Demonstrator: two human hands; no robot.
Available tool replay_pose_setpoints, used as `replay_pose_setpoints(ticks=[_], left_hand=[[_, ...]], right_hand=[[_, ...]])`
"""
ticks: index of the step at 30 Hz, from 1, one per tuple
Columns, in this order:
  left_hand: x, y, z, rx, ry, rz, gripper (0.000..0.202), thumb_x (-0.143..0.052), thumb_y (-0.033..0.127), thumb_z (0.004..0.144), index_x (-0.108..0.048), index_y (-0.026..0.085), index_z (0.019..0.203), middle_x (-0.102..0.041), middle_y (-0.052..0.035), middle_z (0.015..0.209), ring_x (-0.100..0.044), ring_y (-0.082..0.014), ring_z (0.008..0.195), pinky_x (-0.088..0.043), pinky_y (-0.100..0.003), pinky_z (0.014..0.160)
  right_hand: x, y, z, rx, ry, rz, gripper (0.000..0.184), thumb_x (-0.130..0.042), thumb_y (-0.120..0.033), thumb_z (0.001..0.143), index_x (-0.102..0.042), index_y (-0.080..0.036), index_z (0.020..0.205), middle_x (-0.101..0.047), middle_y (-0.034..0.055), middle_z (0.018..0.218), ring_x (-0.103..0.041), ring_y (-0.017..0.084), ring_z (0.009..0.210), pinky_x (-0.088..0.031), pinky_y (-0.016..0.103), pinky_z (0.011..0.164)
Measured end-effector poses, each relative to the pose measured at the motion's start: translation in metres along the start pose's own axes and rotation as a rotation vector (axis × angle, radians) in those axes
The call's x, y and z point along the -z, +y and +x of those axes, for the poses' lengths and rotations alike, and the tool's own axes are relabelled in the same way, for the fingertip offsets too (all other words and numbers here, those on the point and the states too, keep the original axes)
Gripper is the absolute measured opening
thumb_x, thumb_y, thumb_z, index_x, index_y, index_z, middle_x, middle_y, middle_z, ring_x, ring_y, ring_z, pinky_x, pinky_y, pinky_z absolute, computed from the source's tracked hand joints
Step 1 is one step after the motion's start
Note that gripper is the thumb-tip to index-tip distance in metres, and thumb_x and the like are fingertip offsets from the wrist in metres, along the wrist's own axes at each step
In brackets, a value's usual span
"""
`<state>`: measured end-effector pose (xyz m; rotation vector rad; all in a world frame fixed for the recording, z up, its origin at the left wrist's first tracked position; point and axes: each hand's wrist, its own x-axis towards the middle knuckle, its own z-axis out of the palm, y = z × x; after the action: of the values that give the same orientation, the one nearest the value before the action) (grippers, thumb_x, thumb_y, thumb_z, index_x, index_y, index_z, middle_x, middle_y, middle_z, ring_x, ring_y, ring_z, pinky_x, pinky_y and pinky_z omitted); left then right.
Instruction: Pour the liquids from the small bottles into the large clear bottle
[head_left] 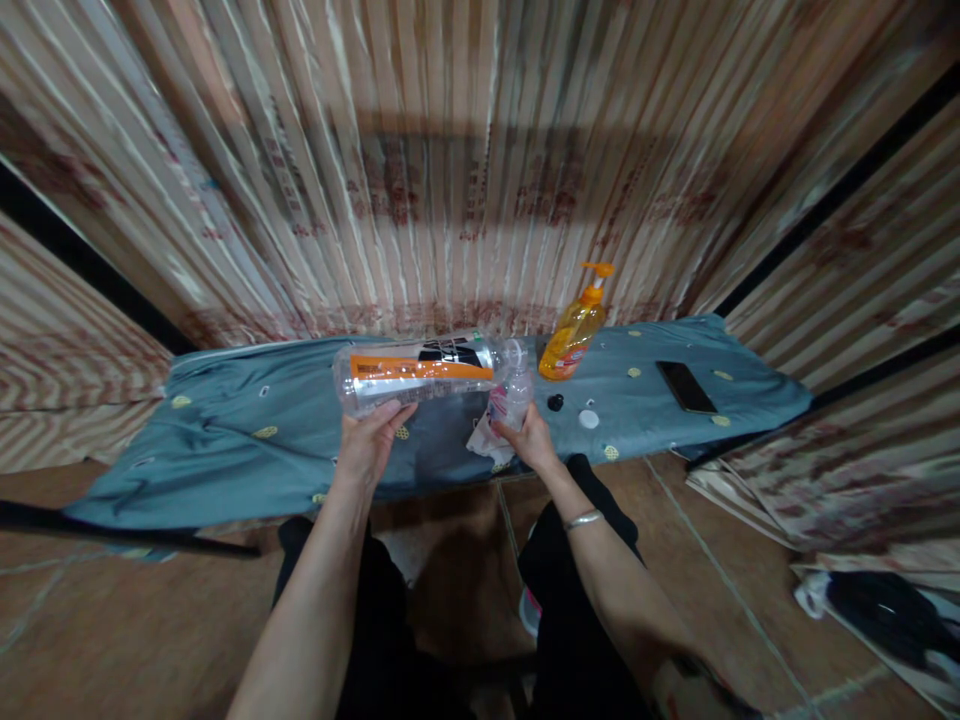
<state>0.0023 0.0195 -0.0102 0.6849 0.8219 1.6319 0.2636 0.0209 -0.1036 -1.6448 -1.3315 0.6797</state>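
Observation:
My left hand (370,440) is closed around the lower part of a large clear plastic bottle (420,370) with an orange, silver and black label. The bottle lies nearly level, its neck pointing right. My right hand (529,438) grips a smaller clear plastic bottle (514,385), held roughly upright. The large bottle's neck meets the small bottle's top; whether they touch is hard to make out. A crumpled whitish tissue or wrapper (484,440) shows just left of my right hand.
On the blue-green cloth (247,430) stand an orange pump bottle (574,335), a small black cap (555,402), a white cap (589,418) and a dark phone (685,387). Striped curtains (450,180) hang behind. Black frame bars (840,200) slant at both sides.

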Motion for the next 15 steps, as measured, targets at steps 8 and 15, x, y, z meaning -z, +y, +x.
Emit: replay_pose_setpoints(ticks=[8,15], left_hand=[[0.002,-0.0001,0.0002,0.015,0.001,-0.018,0.05,-0.102,0.021,0.045,-0.075,0.02,0.086,-0.08,-0.0022,0.089,-0.08,-0.026,0.088,-0.068,-0.047,0.091],[0.0008,-0.0004,-0.0002,0.015,0.009,-0.02,0.049,-0.103,0.021,0.043,-0.076,0.021,0.083,-0.082,-0.0023,0.091,-0.08,-0.0247,0.086,-0.07,-0.044,0.087]], right_hand=[[-0.0001,-0.0006,0.0001,-0.015,-0.002,0.002,0.068,-0.081,-0.034,0.075,-0.057,-0.019,0.137,-0.079,0.0103,0.116,-0.075,0.035,0.115,-0.063,0.049,0.098],[0.0006,-0.0022,-0.0001,-0.014,-0.003,0.0,0.072,-0.081,-0.034,0.074,-0.056,-0.02,0.14,-0.079,0.0098,0.118,-0.075,0.036,0.119,-0.062,0.051,0.101]])
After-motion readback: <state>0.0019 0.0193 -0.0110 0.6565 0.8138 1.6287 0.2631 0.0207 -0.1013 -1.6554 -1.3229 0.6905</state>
